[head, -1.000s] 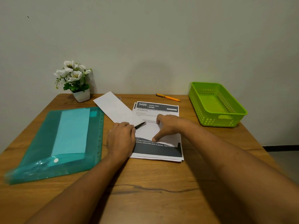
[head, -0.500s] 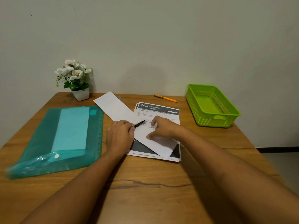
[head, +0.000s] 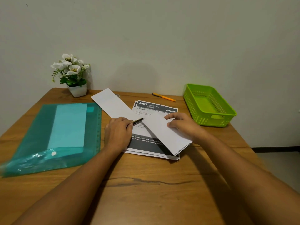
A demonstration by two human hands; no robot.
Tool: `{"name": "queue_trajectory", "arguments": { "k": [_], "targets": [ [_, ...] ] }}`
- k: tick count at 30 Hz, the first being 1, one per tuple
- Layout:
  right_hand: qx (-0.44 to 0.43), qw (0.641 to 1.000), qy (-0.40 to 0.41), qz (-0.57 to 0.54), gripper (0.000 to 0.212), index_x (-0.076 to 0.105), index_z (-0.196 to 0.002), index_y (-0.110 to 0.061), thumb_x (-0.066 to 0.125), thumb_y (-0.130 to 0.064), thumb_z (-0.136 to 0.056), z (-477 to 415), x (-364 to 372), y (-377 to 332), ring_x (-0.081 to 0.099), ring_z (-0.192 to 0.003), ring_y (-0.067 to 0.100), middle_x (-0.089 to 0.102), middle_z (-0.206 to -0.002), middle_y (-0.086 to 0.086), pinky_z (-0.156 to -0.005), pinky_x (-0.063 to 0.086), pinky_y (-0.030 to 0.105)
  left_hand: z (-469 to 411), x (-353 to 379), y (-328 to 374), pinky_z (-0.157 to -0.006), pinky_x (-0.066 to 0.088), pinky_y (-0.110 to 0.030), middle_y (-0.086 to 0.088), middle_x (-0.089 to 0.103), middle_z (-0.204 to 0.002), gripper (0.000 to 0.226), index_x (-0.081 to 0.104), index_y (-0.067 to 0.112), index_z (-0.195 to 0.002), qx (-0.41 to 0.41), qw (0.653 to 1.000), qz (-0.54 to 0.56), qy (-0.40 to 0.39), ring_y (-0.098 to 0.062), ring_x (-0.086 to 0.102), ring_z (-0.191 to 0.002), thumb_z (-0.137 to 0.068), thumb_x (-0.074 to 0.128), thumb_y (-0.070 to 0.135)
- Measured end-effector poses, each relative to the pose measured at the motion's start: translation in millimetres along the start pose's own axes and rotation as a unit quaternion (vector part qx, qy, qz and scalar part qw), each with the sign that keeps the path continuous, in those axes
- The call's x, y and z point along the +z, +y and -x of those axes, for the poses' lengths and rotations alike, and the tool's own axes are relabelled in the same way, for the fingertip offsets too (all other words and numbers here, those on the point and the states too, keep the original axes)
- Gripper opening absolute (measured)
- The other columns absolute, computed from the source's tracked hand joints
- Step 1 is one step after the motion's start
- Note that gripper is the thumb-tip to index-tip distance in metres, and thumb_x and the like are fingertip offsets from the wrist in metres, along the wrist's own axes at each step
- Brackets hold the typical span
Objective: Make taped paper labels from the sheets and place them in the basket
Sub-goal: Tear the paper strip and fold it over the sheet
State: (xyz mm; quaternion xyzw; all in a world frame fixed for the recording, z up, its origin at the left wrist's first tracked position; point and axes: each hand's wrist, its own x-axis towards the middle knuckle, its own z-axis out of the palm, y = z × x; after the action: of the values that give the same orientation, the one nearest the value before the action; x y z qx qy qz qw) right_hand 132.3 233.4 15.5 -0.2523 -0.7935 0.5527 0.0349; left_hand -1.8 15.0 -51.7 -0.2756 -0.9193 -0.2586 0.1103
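A long folded white paper strip [head: 123,111] lies diagonally across a stack of printed sheets [head: 146,146] headed "3405 DINING AREA". My left hand [head: 118,132] rests on the sheets and grips a dark pen [head: 138,121] whose tip points at the strip. My right hand [head: 183,125] pinches the strip's right portion, near its lower end, which sits slightly raised off the stack. The green plastic basket [head: 227,111] stands at the right back of the table with nothing visible inside it.
A teal plastic folder [head: 48,137] holding a pale sheet lies at the left. A white pot of flowers [head: 73,77] stands at the back left. An orange pen [head: 164,96] lies by the wall. The wooden table [head: 146,184] shows bare wood in front.
My right hand has slid to the right along the strip, from its middle to its right part. The strip's lower end has swung right and lifted a little. My left hand has stayed put.
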Motion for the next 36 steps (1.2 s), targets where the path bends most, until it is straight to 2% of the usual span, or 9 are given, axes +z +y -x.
{"name": "queue_trajectory", "arguments": {
  "k": [5, 11, 17, 21, 24, 27, 32, 36],
  "targets": [
    [0.0, 0.998, -0.005, -0.055, 0.026, 0.065, -0.122, -0.001, 0.058, 0.006, -0.098, 10.0, 10.2, -6.4, 0.069, -0.067, 0.015, 0.07, -0.101, 0.019, -0.049, 0.05, 0.017, 0.9, 0.6, 0.7, -0.094, 0.041, -0.038, 0.004, 0.068, -0.124, 0.035, 0.071, 0.024, -0.127, -0.001, 1.0, -0.005, -0.001, -0.018, 0.052, -0.115, -0.106, 0.046, 0.038],
    [0.006, 0.998, -0.003, -0.06, 0.027, 0.067, -0.122, -0.003, 0.061, 0.004, -0.097, 6.6, 26.1, -4.4, 0.07, -0.084, 0.022, 0.072, -0.113, 0.021, -0.055, 0.053, 0.018, 0.6, 1.9, 0.1, -0.098, 0.04, -0.039, 0.005, 0.066, -0.128, 0.037, 0.069, 0.027, -0.131, -0.002, 1.0, 0.0, -0.01, -0.017, 0.05, -0.119, -0.106, 0.045, 0.041],
    [0.01, 0.997, -0.018, -0.08, 0.021, 0.07, -0.11, -0.006, 0.062, 0.007, -0.095, 3.2, 38.0, -4.3, 0.071, -0.089, 0.021, 0.072, -0.112, 0.018, -0.06, 0.054, 0.018, 0.9, 2.0, 0.8, -0.098, 0.039, -0.039, 0.005, 0.066, -0.131, 0.038, 0.067, 0.027, -0.134, 0.011, 1.0, 0.003, -0.017, -0.017, 0.05, -0.12, -0.106, 0.045, 0.041],
    [0.024, 0.998, -0.034, -0.054, 0.02, 0.071, -0.112, -0.009, 0.064, 0.0, -0.097, 3.4, 41.8, -6.9, 0.072, -0.089, 0.021, 0.072, -0.112, 0.012, -0.054, 0.052, 0.017, 2.8, 1.2, 1.8, -0.101, 0.039, -0.04, 0.005, 0.065, -0.134, 0.038, 0.067, 0.026, -0.135, 0.021, 0.999, 0.008, -0.025, -0.017, 0.05, -0.124, -0.107, 0.045, 0.038],
    [0.026, 0.998, -0.04, -0.036, 0.019, 0.072, -0.112, -0.012, 0.065, -0.003, -0.097, -0.5, 42.3, -7.7, 0.072, -0.088, 0.02, 0.073, -0.112, 0.011, -0.055, 0.053, 0.017, 4.9, 0.0, 2.1, -0.105, 0.039, -0.041, 0.004, 0.064, -0.136, 0.037, 0.066, 0.024, -0.136, 0.023, 0.999, 0.018, -0.032, -0.017, 0.05, -0.127, -0.107, 0.046, 0.036],
    [0.034, 0.998, -0.052, -0.029, 0.023, 0.072, -0.118, -0.008, 0.065, -0.002, -0.097, -2.0, 41.4, -10.8, 0.072, -0.083, 0.017, 0.074, -0.106, 0.009, -0.054, 0.051, 0.016, 8.6, -0.9, 1.4, -0.107, 0.039, -0.041, 0.003, 0.065, -0.136, 0.036, 0.067, 0.023, -0.135, 0.027, 0.998, 0.037, -0.033, -0.017, 0.05, -0.128, -0.107, 0.048, 0.034],
    [0.049, 0.996, -0.073, 0.006, 0.02, 0.072, -0.115, -0.014, 0.068, -0.007, -0.097, -9.0, 41.5, -14.1, 0.074, -0.076, 0.014, 0.075, -0.098, 0.004, -0.052, 0.052, 0.018, 15.9, -3.9, -0.9, -0.109, 0.043, -0.044, 0.002, 0.065, -0.137, 0.035, 0.066, 0.024, -0.136, 0.049, 0.995, 0.079, -0.045, -0.016, 0.052, -0.129, -0.106, 0.05, 0.034],
    [0.04, 0.997, -0.065, -0.007, 0.015, 0.068, -0.105, -0.013, 0.072, -0.004, -0.093, -20.6, 51.3, -15.1, 0.074, -0.092, 0.023, 0.073, -0.108, 0.012, -0.07, 0.061, 0.027, 19.8, -7.1, -0.4, -0.109, 0.043, -0.044, 0.003, 0.065, -0.138, 0.035, 0.066, 0.023, -0.137, 0.059, 0.992, 0.095, -0.052, -0.015, 0.053, -0.129, -0.106, 0.05, 0.033]
  ]
}}
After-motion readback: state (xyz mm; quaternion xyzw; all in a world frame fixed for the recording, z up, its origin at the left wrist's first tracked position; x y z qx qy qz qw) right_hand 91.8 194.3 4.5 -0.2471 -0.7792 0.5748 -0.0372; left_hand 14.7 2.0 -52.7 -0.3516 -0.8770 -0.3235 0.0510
